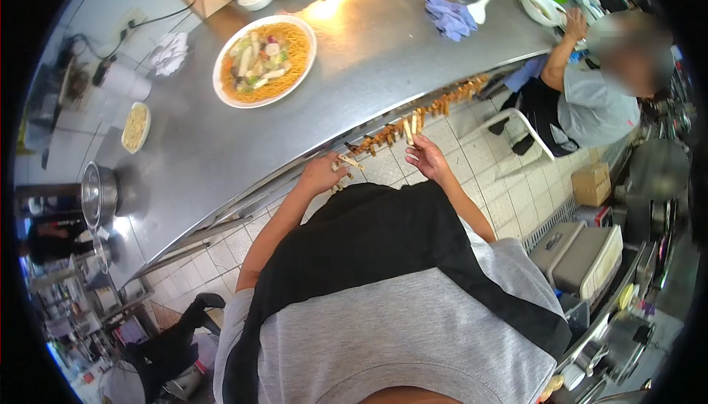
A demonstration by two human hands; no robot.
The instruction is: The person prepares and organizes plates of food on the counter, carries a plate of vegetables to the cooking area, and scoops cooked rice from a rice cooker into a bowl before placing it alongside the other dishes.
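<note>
Along the table's front edge hangs a row of brown wooden clothespins (387, 136). My left hand (321, 174) is closed at the left end of this row, with a pale clothespin (349, 160) at its fingertips. To its right, my right hand (429, 160) is raised below the row, its fingers pinched at the lower end of a pale clothespin (408, 132). Another light clothespin stands close beside that one. Beyond the hands, a white oval plate (218, 83) of fried noodles topped with vegetables (258, 61) sits on the steel table (346, 83).
At the right, a person (597, 109) sits by a white stool, a hand at a bowl (540, 7). A blue cloth (450, 19) and white spoon (480, 8) lie on the table. A small noodle dish (136, 128) and metal bowl (99, 194) stand left. Another person is lower left.
</note>
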